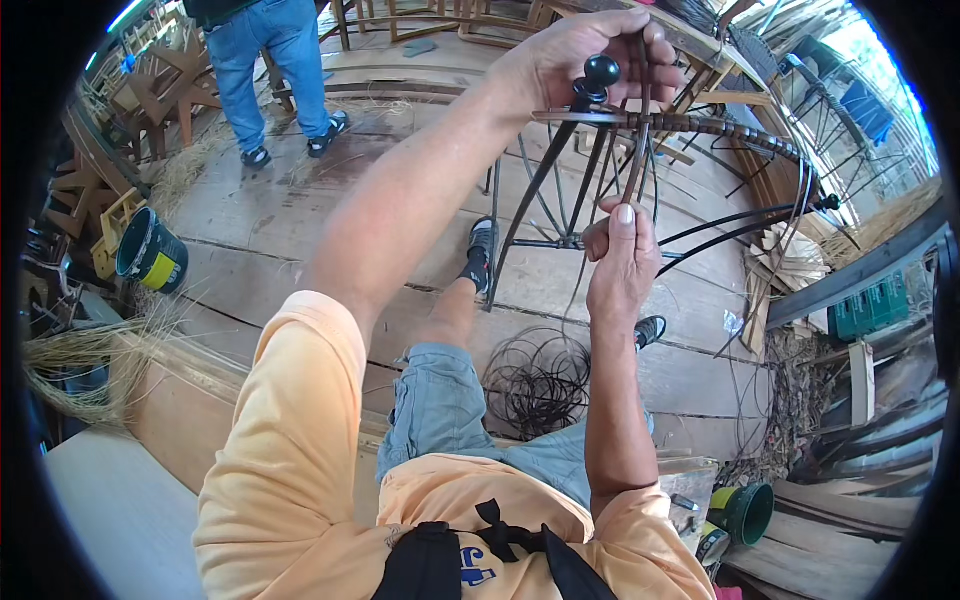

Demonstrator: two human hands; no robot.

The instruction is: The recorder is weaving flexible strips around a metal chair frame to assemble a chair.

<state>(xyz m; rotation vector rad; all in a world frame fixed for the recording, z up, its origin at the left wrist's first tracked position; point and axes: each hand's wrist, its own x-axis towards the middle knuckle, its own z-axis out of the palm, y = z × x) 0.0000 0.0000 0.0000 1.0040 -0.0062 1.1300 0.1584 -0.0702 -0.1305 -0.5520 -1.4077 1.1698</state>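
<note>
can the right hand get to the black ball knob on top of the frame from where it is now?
Probably yes. The right hand pinches a dark strand just below the black knob, with only thin frame rods between. But the left hand already wraps around the knob's stem, so free grip space there looks tight.

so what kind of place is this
Most likely an open-sided furniture workshop where cane is woven onto metal frames. The left hand and right hand work a strand on a black metal frame, a coil of cane lies on the plank floor, and wooden chair frames stand behind.
</note>
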